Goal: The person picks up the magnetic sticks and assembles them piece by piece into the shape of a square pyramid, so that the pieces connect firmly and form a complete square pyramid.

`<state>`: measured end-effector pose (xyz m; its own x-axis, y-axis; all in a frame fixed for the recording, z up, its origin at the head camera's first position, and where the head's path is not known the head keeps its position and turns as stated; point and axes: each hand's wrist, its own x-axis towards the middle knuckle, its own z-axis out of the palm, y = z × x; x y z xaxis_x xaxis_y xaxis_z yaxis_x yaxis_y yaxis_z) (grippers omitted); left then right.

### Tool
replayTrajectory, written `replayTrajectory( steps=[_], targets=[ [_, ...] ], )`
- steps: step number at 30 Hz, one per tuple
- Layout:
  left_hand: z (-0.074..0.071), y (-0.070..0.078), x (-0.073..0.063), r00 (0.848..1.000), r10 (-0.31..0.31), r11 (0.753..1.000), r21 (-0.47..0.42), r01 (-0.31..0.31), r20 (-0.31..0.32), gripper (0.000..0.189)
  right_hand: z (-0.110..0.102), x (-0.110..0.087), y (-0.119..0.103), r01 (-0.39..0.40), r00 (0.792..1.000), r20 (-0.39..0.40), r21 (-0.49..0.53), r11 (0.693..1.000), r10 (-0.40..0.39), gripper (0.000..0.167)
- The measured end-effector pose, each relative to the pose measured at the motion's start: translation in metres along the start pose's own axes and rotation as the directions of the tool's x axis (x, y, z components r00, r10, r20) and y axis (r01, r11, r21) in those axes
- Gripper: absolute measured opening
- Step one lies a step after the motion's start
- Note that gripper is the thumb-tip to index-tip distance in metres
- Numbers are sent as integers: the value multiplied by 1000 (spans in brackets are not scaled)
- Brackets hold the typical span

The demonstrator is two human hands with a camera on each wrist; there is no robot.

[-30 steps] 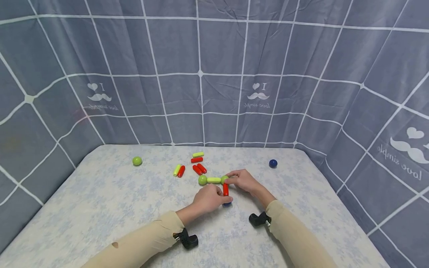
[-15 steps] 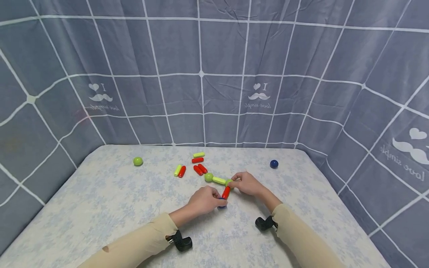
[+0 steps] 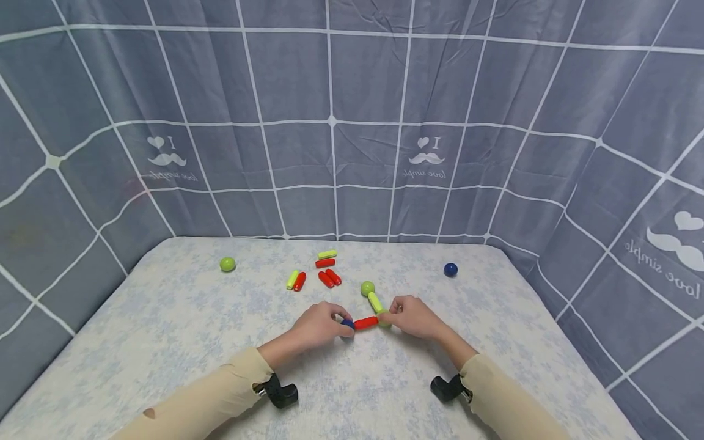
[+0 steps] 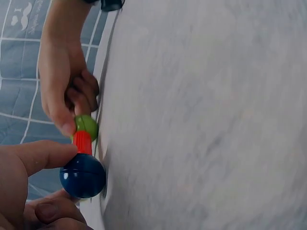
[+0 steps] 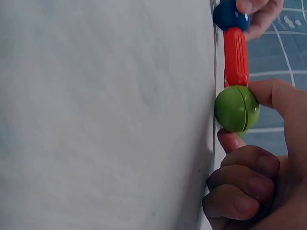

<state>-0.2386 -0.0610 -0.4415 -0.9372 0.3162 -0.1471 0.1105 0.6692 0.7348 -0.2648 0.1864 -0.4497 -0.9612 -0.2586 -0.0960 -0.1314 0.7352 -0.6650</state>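
My left hand (image 3: 320, 324) pinches a dark blue ball (image 4: 82, 176) between thumb and fingers. A red rod (image 5: 236, 57) joins that ball to a green ball (image 5: 237, 108), which my right hand (image 3: 417, 316) pinches with thumb and index finger. From the held green ball a yellow-green rod (image 3: 375, 302) runs away toward the back, ending in a second green ball (image 3: 368, 288). The joined pieces form a bent chain low over the table; in the head view, fingers partly cover the blue ball and the nearer green ball.
Behind the hands lie loose red rods (image 3: 325, 263) and yellow-green rods (image 3: 327, 253). A lone green ball (image 3: 228, 264) sits at the back left, a blue ball (image 3: 451, 269) at the back right. A patterned cloth covers the table (image 3: 181, 318); a grey curtain (image 3: 363, 79) stands behind it.
The chain has turned clockwise: the blue ball moved left with my left hand, the held green ball came nearer and right with my right hand. The far green ball swung right.
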Motion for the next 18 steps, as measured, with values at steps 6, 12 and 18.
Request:
replayTrajectory(
  steps=[6,12,18],
  targets=[
    [-12,-11,8,999,17,1000,-15,-16,35,20,7,-10,-7,-14,1000,-2,12,1000,14,36],
    [-17,-17,11,997,46,996,-80,-41,61,24,8,-14,-10,-19,1000,-11,-2,1000,19,37],
    [-17,-21,12,995,68,992,-113,-59,70,26,2,-11,-14,-60,997,-49,-57,997,57,40]
  ],
)
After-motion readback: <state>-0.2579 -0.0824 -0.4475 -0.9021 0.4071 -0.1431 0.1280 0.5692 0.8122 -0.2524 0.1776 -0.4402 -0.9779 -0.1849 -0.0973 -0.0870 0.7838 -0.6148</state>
